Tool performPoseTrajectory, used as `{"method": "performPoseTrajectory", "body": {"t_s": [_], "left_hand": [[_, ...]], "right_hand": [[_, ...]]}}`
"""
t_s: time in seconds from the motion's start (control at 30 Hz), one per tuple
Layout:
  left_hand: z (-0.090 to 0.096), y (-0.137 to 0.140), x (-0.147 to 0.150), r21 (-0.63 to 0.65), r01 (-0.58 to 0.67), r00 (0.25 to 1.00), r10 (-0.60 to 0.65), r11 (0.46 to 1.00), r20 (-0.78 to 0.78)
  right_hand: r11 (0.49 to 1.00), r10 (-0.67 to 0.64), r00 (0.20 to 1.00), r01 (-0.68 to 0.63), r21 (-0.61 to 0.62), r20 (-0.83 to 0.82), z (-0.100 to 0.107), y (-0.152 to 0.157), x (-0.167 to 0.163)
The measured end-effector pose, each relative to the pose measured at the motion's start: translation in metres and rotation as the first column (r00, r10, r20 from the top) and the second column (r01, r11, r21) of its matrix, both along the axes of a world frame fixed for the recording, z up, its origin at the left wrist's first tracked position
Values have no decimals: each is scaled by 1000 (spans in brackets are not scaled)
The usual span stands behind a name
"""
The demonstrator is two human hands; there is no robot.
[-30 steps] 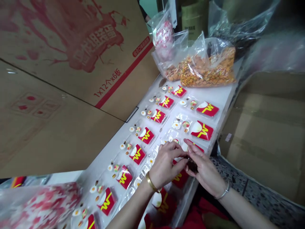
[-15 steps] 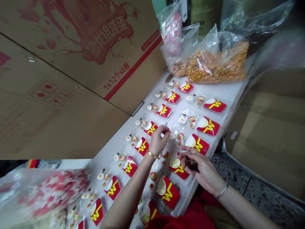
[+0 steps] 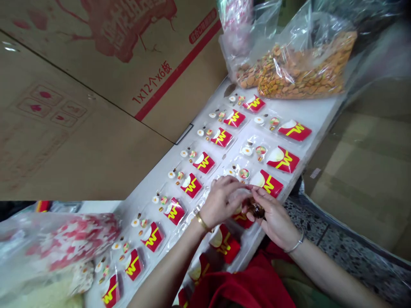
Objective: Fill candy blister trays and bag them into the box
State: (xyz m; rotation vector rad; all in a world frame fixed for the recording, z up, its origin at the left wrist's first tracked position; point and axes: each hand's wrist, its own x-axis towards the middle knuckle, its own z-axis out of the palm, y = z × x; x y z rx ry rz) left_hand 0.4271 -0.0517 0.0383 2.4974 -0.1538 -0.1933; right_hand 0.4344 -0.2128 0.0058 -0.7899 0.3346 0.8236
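My right hand (image 3: 269,216) curls round some dark brown pieces (image 3: 256,209), probably so none spill. My left hand (image 3: 222,200) meets its fingertips; whether it pinches one, I cannot tell. Clear trays (image 3: 254,143) lie in rows beneath and beyond, perhaps for easy reach.

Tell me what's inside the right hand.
Shiny dark-brown pieces show in the cupped right hand. How many there are, and anything deeper in its grip, is covered. Whether the left hand beside it holds any can't be told.
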Motion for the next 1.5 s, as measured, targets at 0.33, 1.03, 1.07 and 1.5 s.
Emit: {"method": "performPoseTrajectory", "body": {"t_s": [0.33,1.03,1.07,1.5], "left_hand": [[-2,4,-80,-325,-429,902,418,843,-107],[6,2,-96,-68,-101,986,109,993,125],[9,-5,-107,-67,-115,987,121,991,109],[-23,38,-154,-293,-698,669,741,653,58]], "right_hand": [[977,215,972,-212,-36,99,-1,15,-50],[980,141,988,-130,-150,67,-9,20,-68],[981,128,988,-114,-155,83,-10,23,-73],[942,333,913,-312,119,-236,0,43,-102]]}}
